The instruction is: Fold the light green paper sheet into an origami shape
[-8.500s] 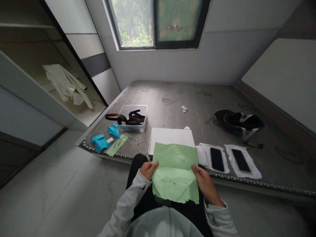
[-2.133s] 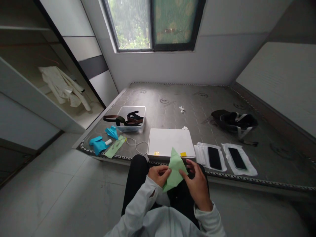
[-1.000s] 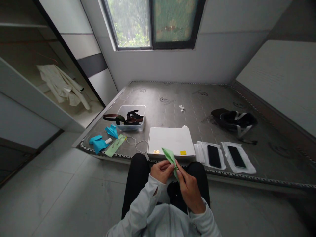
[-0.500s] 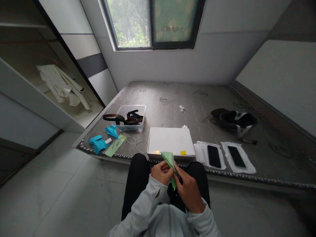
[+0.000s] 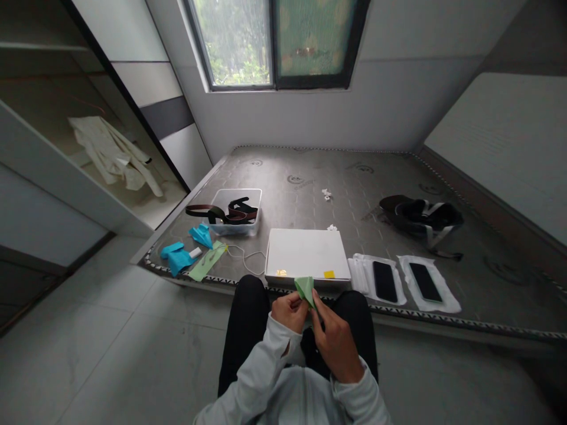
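Note:
A folded piece of green paper [image 5: 305, 288] is held over my lap, its wide pointed end turned toward the white box. My left hand [image 5: 290, 310] pinches its lower left side. My right hand [image 5: 334, 336] grips it from the right, fingers pointing up along the fold. The two hands nearly touch, and they hide the paper's lower part. Just beyond the paper lies the flat white box [image 5: 305, 254] with a yellow sticky patch [image 5: 328, 274] on its front edge.
On the mattress [image 5: 283, 171], a clear plastic bin [image 5: 254, 227] holds belts [image 5: 241, 212]. Crumpled blue paper [image 5: 177, 260], a green strip [image 5: 208, 261] and a white cable [image 5: 243, 257] lie left. Two phones [image 5: 385, 281] [image 5: 425, 282] on white wraps and a dark cap [image 5: 419, 215] lie right.
The green paper has turned and been drawn in: its top looks wider and the tail that hung below my fingers no longer shows. My hands stay in nearly the same place.

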`<state>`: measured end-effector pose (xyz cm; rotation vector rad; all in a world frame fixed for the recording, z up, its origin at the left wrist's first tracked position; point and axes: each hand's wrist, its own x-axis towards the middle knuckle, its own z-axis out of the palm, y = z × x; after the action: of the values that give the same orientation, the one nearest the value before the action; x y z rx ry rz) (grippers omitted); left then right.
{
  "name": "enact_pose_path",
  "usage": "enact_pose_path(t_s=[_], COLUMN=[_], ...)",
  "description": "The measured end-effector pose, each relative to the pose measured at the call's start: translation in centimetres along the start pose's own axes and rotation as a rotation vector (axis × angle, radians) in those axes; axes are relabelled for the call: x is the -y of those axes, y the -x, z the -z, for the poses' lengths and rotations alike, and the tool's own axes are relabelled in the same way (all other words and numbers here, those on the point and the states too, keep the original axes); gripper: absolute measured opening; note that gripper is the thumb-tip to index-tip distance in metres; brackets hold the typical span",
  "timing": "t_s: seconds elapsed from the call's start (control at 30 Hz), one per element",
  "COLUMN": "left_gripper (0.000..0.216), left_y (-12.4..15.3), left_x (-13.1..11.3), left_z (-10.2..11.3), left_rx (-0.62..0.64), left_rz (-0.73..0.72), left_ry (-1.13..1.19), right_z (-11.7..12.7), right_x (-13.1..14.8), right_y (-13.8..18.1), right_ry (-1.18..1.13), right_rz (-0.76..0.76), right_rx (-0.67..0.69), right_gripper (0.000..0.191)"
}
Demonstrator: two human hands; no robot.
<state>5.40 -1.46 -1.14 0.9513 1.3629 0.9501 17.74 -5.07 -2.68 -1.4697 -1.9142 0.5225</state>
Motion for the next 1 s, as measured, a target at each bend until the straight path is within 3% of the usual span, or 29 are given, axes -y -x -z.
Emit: enact_pose_path(t_s=[0.17,0.27,0.5,0.63,0.7,0.9,1.0], left_gripper=[0.027,0.03,0.033,0.042,0.042,0.038,0.037], left_y=[1.1,1.3,0.2,-0.5,-0.8,-1.2,-1.0], left_x=[-1.3,-1.6,-0.2,-0.1,-0.2,0.0,0.0], left_z=[0.0,0.1,1.0,2.3,2.6,3.0,3.3], left_rx=[-0.121,-0.214,-0.128,-0.088,-0.037,0.121,0.242], left_rz=[-0.116,-0.105,-0.195,-0.14,-0.113,-0.119,-0.145], left_ry=[-0.305,-0.307,-0.331,-0.296,-0.228,0.018,0.059], right_z=[0.8,1.5,2.3,3.1,3.3,3.9,4.6], right_x=[0.4,0.3,-0.3,-0.7,-0.9,-1.8,-2.1], right_y=[-0.2,-0.3,-0.3,-0.4,-0.4,0.0,-0.2], right_ry=[-0.024,-0.032,-0.038,-0.069,-0.204,-0.929,-1.023], right_rz=[-0.237,-0.34,-0.349,-0.41,-0.446,-0.455,-0.478], right_rx=[-0.067,-0.105,-0.096,-0.124,-0.099,-0.026,-0.015], right_gripper=[0.044,0.042,0.042,0.04,0.039,0.038,0.04])
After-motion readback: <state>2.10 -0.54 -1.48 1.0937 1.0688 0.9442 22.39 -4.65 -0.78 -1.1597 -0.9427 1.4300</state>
